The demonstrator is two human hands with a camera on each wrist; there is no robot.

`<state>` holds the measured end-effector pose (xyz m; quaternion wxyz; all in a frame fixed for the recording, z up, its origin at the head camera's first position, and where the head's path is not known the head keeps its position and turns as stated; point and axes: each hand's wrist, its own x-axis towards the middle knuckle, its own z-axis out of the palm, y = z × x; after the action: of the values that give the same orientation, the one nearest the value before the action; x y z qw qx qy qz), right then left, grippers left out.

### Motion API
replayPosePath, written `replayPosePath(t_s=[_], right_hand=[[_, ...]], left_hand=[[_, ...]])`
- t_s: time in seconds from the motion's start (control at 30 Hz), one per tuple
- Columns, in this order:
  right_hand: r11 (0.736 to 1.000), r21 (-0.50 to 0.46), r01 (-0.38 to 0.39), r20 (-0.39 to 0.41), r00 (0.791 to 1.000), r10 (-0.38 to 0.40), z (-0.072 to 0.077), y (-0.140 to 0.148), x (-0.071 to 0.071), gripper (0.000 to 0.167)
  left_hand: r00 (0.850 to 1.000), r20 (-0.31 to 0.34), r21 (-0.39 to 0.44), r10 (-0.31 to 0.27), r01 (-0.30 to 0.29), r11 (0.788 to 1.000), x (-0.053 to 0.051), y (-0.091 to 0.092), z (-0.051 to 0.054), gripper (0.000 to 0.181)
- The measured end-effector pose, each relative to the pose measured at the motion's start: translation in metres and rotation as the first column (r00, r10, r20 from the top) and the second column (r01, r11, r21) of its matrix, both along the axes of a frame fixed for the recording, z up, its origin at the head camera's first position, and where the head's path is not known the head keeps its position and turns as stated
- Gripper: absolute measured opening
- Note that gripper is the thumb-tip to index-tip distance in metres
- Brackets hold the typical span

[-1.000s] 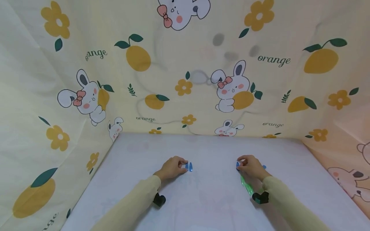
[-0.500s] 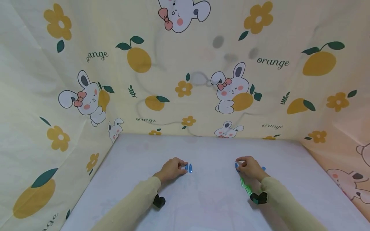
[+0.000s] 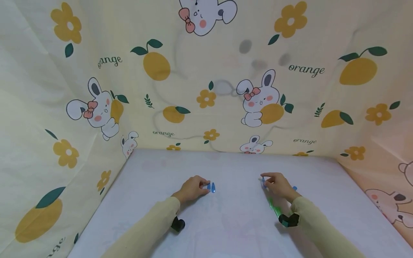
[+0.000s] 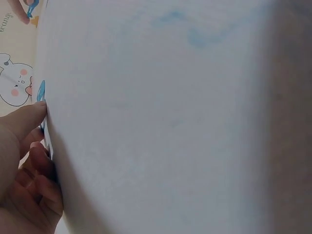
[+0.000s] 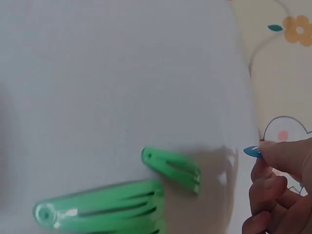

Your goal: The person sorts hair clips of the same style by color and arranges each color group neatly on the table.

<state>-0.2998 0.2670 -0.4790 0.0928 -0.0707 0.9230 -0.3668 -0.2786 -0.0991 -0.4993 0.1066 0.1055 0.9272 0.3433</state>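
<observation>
My left hand [image 3: 192, 188] is at mid-table, thumb and fingers pinching a slim blue snap hair clip [image 3: 208, 186]. A second blue hair clip [image 3: 213, 187] lies just right of it, apart from the fingers. Farther right, my right hand [image 3: 278, 184] holds another blue hair clip [image 3: 263, 182] between thumb and forefinger. In the right wrist view that blue clip's tip [image 5: 252, 151] pokes out past the thumb; the rest is hidden. Under the right wrist lie green snap hair clips: a big one [image 5: 68, 210] and a small one [image 5: 158, 158].
A small blue piece [image 3: 295, 188] shows behind the right wrist, mostly covered. The white tabletop [image 3: 232, 222] ends at a printed cloth [image 3: 180, 89] hanging at the back and sides. Each wrist wears a black camera.
My right hand has shifted slightly left, its forefinger now straighter and the blue clip more upright in the pinch. The left hand has stayed in place.
</observation>
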Motion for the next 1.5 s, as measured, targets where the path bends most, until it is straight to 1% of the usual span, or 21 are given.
replayPosePath(t_s=[0.17,0.37,0.5,0.6,0.73,0.9,1.0,1.2,1.33,1.5], right_hand=[[0.998,-0.058,-0.039,-0.028,0.999,0.037,0.003,-0.008,0.000,0.040],[0.987,-0.117,-0.110,-0.055,0.993,0.104,0.003,-0.021,-0.001,0.042],[0.978,-0.159,-0.138,-0.076,0.989,0.127,0.000,-0.030,-0.001,0.042],[0.973,-0.181,-0.142,-0.090,0.988,0.128,-0.003,-0.036,-0.001,0.042],[0.968,-0.208,-0.143,-0.088,0.988,0.127,-0.004,-0.047,-0.001,0.042],[0.961,-0.245,-0.127,-0.046,0.992,0.120,-0.004,-0.061,0.000,0.042],[0.956,-0.263,-0.128,-0.036,0.992,0.123,-0.005,-0.070,0.002,0.042],[0.943,-0.296,-0.152,-0.021,0.988,0.153,-0.006,-0.086,0.005,0.042],[0.935,-0.307,-0.176,-0.022,0.984,0.178,-0.006,-0.098,0.006,0.042],[0.939,-0.295,-0.175,0.004,0.983,0.184,-0.008,-0.113,0.007,0.041]], left_hand=[[1.000,-0.003,-0.006,0.000,0.000,1.000,-0.002,0.000,0.000,0.043],[1.000,-0.009,0.001,-0.014,0.014,1.000,-0.003,0.000,-0.001,0.043],[1.000,-0.010,0.003,-0.017,0.017,1.000,-0.002,-0.001,-0.001,0.043],[1.000,-0.015,0.007,-0.018,0.018,1.000,-0.002,-0.001,-0.002,0.043],[1.000,-0.022,0.006,-0.021,0.021,1.000,-0.002,0.000,-0.002,0.043],[0.999,-0.025,0.003,-0.024,0.024,1.000,0.000,0.000,-0.001,0.042],[1.000,-0.024,0.005,-0.019,0.019,1.000,0.001,0.000,0.001,0.042],[1.000,-0.014,-0.003,-0.007,0.007,1.000,0.002,0.000,0.002,0.043],[1.000,-0.010,-0.007,-0.005,0.005,1.000,0.001,0.000,0.001,0.043],[1.000,-0.009,0.000,-0.006,0.006,1.000,-0.001,0.000,-0.001,0.043]])
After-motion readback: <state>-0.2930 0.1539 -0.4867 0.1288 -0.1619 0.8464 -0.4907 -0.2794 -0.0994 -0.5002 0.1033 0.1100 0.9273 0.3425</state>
